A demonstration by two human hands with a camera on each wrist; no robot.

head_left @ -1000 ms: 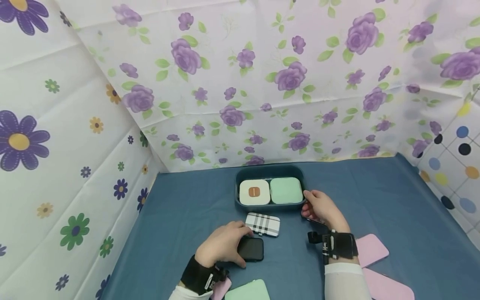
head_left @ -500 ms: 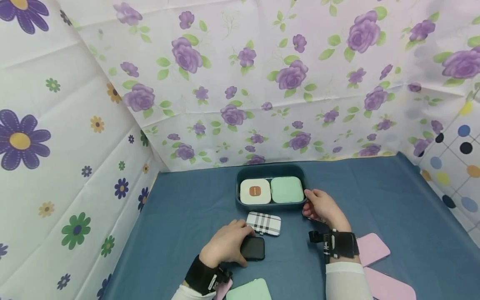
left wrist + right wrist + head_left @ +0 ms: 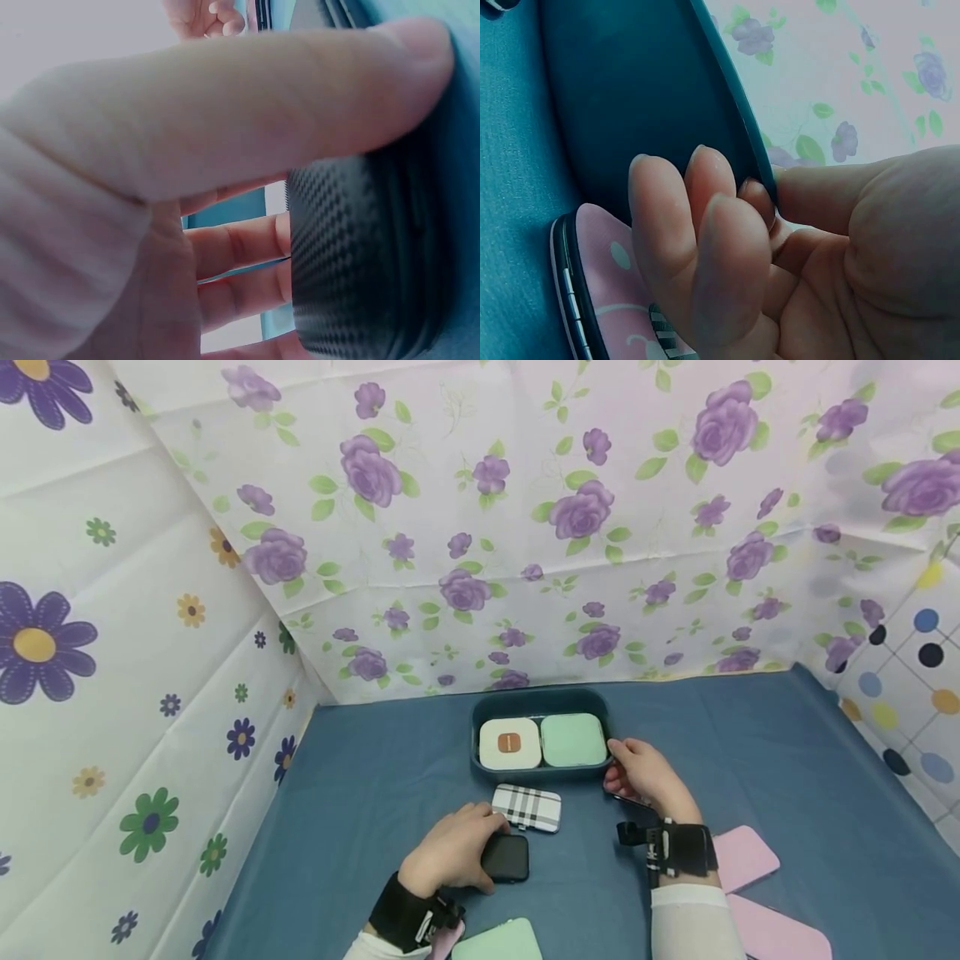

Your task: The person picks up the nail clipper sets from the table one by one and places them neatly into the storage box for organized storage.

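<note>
My left hand grips a small black case lying on the cloth, thumb on the near side and fingers on the far side. Its woven-looking texture and edge seam show in the left wrist view, black case. The right hand pinches the rim of a dark teal bin at its right end. In the right wrist view the thumb lies outside the bin wall. Side by side in the bin sit a cream case with a brown label and a mint case.
A plaid case lies between the bin and the black case. Beneath the right hand is a pink patterned case with a hinge. Pink cases lie by the right forearm; a mint-green case and a pink piece are near the left wrist.
</note>
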